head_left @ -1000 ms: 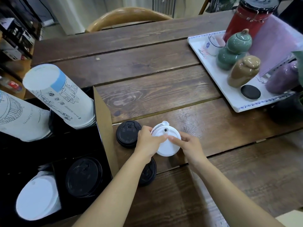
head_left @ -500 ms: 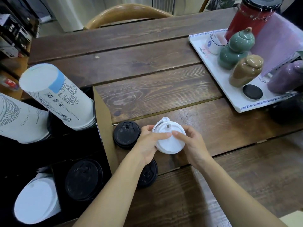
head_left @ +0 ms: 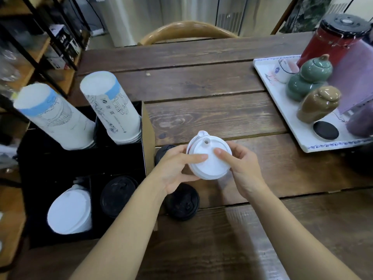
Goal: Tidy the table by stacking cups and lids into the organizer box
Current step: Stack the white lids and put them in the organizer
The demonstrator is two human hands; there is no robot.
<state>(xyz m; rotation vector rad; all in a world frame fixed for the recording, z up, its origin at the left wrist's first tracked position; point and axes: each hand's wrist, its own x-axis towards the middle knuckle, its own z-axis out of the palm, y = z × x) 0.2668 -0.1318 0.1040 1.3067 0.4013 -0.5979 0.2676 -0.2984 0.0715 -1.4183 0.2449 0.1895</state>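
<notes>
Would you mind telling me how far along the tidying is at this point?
Well underway. Done: two cup stacks stand in the organizer box's back compartments, with white lids and black lids in front. In hand: the left hand and right hand hold a white lid above the table. Left: that lid, plus two black lids on the table beside the box.

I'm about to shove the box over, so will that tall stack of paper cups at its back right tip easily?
Probably. The cup stack stands tall and narrow, well above the organizer box wall, and already leans. Paper cups look light, so a sharp push might topple it; its base sits inside a compartment, which should help somewhat.
</notes>
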